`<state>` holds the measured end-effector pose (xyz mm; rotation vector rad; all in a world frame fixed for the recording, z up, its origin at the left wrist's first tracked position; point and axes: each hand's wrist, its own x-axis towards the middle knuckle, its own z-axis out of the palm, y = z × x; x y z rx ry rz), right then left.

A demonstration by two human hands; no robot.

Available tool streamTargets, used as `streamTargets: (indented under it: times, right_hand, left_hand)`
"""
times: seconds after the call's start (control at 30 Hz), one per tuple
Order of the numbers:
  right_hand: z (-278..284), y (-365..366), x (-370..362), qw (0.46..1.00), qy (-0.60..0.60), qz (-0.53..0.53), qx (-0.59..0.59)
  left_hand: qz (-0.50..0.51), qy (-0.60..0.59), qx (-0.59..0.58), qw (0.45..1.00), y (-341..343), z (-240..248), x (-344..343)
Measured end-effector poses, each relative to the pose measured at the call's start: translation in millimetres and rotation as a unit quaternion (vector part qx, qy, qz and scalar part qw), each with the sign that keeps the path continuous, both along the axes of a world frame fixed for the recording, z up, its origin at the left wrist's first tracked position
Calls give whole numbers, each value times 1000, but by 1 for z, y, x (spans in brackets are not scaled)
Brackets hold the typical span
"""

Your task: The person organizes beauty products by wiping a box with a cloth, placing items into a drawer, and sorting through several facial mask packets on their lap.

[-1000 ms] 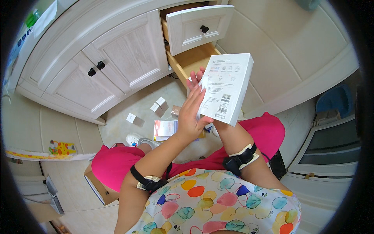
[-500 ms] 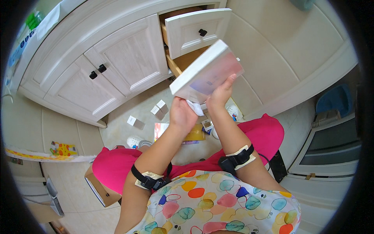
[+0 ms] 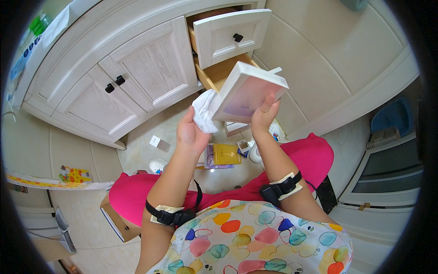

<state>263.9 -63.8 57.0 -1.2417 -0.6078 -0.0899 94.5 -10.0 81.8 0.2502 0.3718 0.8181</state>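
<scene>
My right hand (image 3: pixel 265 114) grips a flat white and pink box (image 3: pixel 248 93) by its right side, thumb on the pink face. The box is tilted, held in the air in front of the drawers. Just left of it, my left hand (image 3: pixel 191 134) holds a crumpled white cloth (image 3: pixel 205 111), with its fingers partly hidden behind the cloth. The cloth is beside the box's left edge; whether they touch I cannot tell. Behind the box, an open lower drawer (image 3: pixel 219 75) shows its wooden inside. The upper drawer (image 3: pixel 232 36) is pulled out too.
A white cabinet (image 3: pixel 146 73) with black knobs stands ahead. On the floor lie a small white box (image 3: pixel 156 141), a yellow packet (image 3: pixel 227 154) and other packages. White shoes (image 3: pixel 157 165) are between my knees. A cardboard box (image 3: pixel 116 219) stands at left; tiled wall (image 3: pixel 328 59) rises at right.
My left hand has moved left, away from underneath the box, bringing the white cloth into fuller view. The box has shifted slightly right and down in my right hand.
</scene>
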Motion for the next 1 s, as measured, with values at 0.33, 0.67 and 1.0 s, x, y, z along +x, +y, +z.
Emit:
streamTargets:
  times: [0.33, 0.67, 1.0]
  right_hand:
    - [-25, -31, -8, 946, -218, 108, -216]
    - [-14, -37, -14, 956, -174, 117, -204]
    - [-21, -44, 8, 941, -200, 102, -255]
  left_hand:
    - [161, 422, 552, 701, -7, 39, -18]
    - [166, 413, 797, 407, -10, 11, 8]
    - [140, 456, 775, 414, 11, -36, -23]
